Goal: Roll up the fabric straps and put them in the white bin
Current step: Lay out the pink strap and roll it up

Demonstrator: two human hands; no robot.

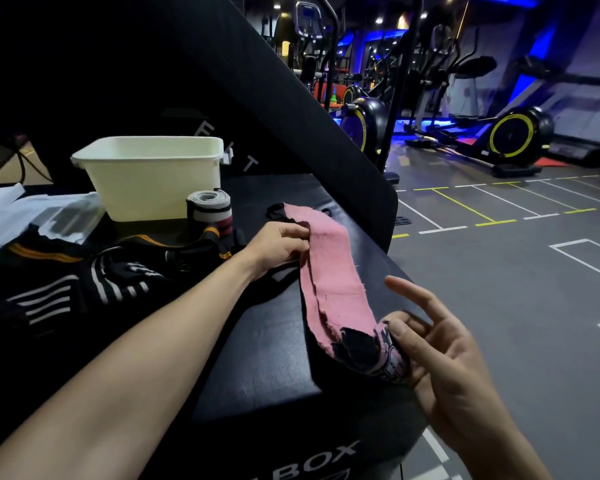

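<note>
One rolled strap [208, 207] stands beside the white bin [149, 174], not inside; both hands, the left hand [278, 244] and right hand [426, 344], pinch the unrolled pink strap [329, 271], and black straps [94, 271] await.

Your way to the bin [149, 174] runs over bare box top [264, 358]. A rolled strap [209, 210] stands just right of it; tangled straps [94, 271] crowd the left.
</note>
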